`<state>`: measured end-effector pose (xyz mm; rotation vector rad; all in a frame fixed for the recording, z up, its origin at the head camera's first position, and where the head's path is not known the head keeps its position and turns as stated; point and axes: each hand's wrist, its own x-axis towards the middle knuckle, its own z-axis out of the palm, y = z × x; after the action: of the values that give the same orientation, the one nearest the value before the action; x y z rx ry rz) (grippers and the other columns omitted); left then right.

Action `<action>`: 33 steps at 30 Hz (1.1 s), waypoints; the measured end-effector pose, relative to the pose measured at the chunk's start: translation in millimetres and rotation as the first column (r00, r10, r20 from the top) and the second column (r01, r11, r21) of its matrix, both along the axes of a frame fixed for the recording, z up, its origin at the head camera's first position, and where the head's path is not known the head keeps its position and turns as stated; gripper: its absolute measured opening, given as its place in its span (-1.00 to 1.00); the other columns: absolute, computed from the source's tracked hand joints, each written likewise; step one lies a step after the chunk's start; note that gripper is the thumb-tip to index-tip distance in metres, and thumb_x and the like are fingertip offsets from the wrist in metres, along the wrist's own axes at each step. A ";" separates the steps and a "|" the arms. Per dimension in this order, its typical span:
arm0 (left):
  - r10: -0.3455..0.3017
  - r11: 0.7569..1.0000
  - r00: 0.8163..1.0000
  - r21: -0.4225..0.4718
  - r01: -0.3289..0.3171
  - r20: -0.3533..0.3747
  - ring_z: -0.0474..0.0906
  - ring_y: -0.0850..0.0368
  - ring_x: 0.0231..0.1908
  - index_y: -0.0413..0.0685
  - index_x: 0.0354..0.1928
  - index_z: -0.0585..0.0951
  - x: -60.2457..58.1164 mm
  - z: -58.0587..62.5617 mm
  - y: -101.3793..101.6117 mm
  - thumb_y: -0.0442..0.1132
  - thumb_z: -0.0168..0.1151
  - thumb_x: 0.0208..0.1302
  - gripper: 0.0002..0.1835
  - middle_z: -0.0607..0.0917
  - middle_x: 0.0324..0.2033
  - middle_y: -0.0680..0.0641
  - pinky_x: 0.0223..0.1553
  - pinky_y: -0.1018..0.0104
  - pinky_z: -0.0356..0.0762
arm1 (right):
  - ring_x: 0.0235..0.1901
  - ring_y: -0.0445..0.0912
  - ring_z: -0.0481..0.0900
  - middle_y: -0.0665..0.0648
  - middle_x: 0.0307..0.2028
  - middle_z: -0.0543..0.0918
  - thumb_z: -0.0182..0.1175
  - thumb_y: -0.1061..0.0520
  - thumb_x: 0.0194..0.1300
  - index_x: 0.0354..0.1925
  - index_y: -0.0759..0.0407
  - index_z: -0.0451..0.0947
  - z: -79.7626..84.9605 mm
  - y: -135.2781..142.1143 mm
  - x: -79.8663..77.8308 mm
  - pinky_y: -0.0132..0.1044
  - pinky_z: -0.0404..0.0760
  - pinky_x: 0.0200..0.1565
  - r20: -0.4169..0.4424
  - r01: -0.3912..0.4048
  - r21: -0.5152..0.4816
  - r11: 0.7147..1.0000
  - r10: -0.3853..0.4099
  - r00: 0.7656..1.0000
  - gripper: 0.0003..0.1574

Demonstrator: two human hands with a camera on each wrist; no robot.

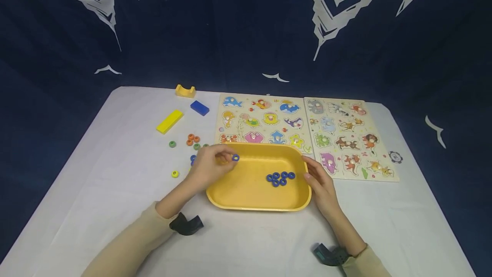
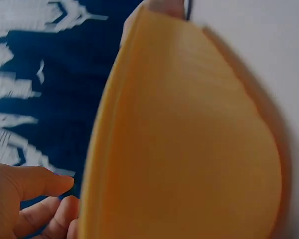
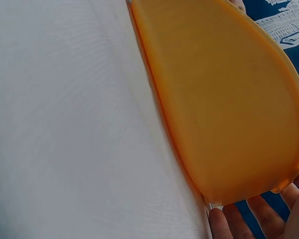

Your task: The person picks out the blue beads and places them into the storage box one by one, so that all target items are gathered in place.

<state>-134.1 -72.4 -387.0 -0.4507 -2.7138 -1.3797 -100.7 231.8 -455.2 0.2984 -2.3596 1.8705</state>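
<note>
Blue bead held over yellow tray

A blue bead (image 1: 235,160) is pinched in the narrow grip of the left hand (image 1: 211,168), above the left part of a yellow tray (image 1: 238,191). The tray's right rim is held between thumb and fingers of the right hand (image 1: 322,187). Blue beads (image 1: 276,183) are gathered in the tray's right half. Outside, to the left, orange beads (image 1: 190,142), a green bead (image 1: 172,144) and a yellow bead (image 1: 175,174) are scattered on the white tabletop (image 1: 96,161). Farther back, a yellow block (image 1: 170,122), a blue block (image 1: 200,107) and a notched block (image 1: 185,92) are seen. Behind the tray, two animal puzzles are laid side by side, backed by a dark blue curtain (image 1: 215,25)
</note>
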 end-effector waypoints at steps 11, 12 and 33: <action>-0.179 0.942 0.966 -0.251 0.223 0.186 0.41 0.34 -0.57 0.04 -0.43 0.61 -5.7 -29.3 64.0 -0.23 0.33 -0.13 -0.86 0.51 -0.70 0.22 -0.49 0.46 0.34 | 0.18 -0.24 0.29 0.19 0.21 0.32 -0.08 0.26 0.29 0.20 0.18 0.25 0.6 -2.0 0.8 -0.57 0.26 0.10 0.018 0.015 -0.005 1.000 -0.015 1.000 -0.51; -0.182 0.938 0.964 -0.261 0.230 0.194 0.42 0.34 -0.56 0.04 -0.43 0.61 -6.9 -30.8 66.6 -0.23 0.33 -0.13 -0.86 0.51 -0.69 0.23 -0.48 0.45 0.34 | 0.18 -0.25 0.29 0.19 0.21 0.31 -0.08 0.25 0.29 0.20 0.17 0.25 0.2 -1.7 0.6 -0.57 0.27 0.10 0.017 0.013 0.000 1.000 -0.013 1.000 -0.51; -0.243 0.969 0.967 -0.020 0.245 0.082 0.47 0.20 -0.22 0.02 -0.10 0.58 8.8 -14.2 46.2 -0.16 0.30 -0.02 -0.64 0.62 -0.22 0.09 -0.14 0.26 0.42 | 0.18 -0.24 0.29 0.17 0.21 0.31 -0.08 0.25 0.29 0.20 0.16 0.25 1.5 -1.9 0.0 -0.56 0.29 0.08 0.033 0.022 -0.016 1.000 -0.021 0.999 -0.51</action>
<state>-125.3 -26.2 -401.2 -0.7722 -2.8234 -1.4410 -100.7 229.9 -453.7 0.2410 -2.3580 1.8984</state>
